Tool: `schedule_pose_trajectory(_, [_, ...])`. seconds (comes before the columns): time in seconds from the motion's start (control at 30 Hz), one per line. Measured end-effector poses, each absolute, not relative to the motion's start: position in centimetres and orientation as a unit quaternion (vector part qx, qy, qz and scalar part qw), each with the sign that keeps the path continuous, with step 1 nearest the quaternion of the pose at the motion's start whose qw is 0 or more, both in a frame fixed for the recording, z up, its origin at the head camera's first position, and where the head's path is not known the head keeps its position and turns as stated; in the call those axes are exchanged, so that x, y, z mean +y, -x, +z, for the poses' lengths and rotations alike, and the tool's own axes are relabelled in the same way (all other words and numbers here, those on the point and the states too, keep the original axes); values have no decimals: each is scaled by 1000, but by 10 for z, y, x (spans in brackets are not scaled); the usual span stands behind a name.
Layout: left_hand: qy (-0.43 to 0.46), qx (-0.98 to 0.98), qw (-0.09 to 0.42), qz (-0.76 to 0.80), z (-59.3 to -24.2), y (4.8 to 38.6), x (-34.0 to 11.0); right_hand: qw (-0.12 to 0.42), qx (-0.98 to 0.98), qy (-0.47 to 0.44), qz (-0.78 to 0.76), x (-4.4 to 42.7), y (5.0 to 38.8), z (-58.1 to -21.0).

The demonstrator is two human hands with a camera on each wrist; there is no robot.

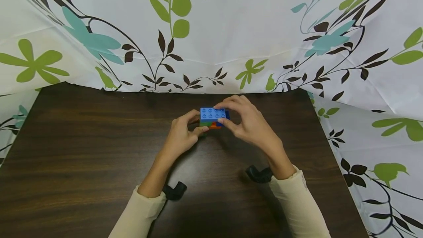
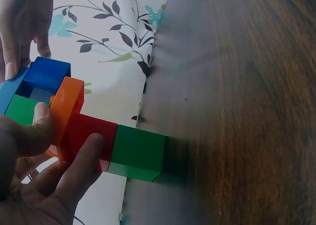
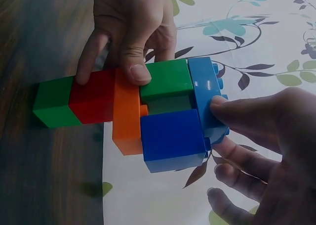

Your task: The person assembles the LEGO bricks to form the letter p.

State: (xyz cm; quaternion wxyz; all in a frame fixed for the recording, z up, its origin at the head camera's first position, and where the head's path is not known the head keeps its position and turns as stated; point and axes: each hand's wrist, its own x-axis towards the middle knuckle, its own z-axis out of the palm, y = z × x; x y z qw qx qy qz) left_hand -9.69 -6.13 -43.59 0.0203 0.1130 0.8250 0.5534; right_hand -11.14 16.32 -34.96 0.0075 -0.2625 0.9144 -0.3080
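A stack of toy building bricks stands on the table between the two hands. Its lowest piece is a green brick (image 2: 137, 153), with a red brick (image 3: 94, 104) above it. Over these lies an orange brick (image 3: 127, 136), bearing a second green brick (image 3: 165, 76) and a dark blue brick (image 3: 173, 138) with a gap between them. A light blue brick (image 1: 211, 114) spans the top, studs up. The left hand (image 1: 182, 135) grips the stack, thumb at the orange and upper green bricks, a finger against the red one. Thumb and fingers of the right hand (image 1: 248, 120) pinch the light blue brick.
The dark wood table (image 1: 82, 150) reaches a leaf-patterned white cloth (image 1: 211, 47) close behind the stack. Black wrist mounts (image 1: 175, 191) sit on both forearms, inside the cream sleeves' cuffs.
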Motion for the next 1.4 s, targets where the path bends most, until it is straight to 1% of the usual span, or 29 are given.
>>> schedule_pose_trajectory(0.33, [-102,826,23,554,-438,95,-65,11,905,267,-330,161,112,-352])
schedule_pose_trajectory(0.7, [-113,829,12,548,-438,91,-67,-12,889,281,-362,161,114,-363])
schedule_pose_trajectory(0.9, [-123,824,33,553,-435,88,-66,-26,881,274,-384,159,122,-364])
schedule_pose_trajectory(1.0, [-115,810,44,573,-431,86,-66,-31,879,264,-397,157,126,-364])
schedule_pose_trajectory(1.1, [-108,813,42,570,-427,85,-65,-28,880,244,-407,155,130,-365])
schedule_pose_trajectory(1.27, [-100,845,26,525,-424,83,-66,-14,883,207,-422,152,135,-371])
schedule_pose_trajectory(1.4, [-96,860,30,500,-426,82,-69,4,881,184,-435,150,141,-379])
